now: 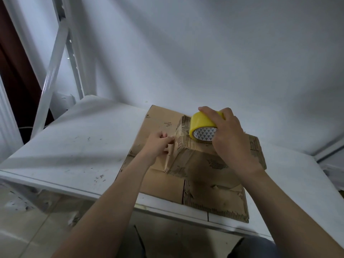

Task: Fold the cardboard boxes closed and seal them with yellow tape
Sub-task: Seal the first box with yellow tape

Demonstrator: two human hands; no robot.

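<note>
A small closed cardboard box stands on a flattened sheet of cardboard on the white table. My right hand grips a yellow tape roll and holds it on the box's top. My left hand pinches the loose end of a tape strip against the box's left side. The strip runs from the roll over the top edge and down that side.
A white wall rises right behind the table. White metal frame posts stand at the back left. The table's front edge runs close to me, with tiled floor below at the left.
</note>
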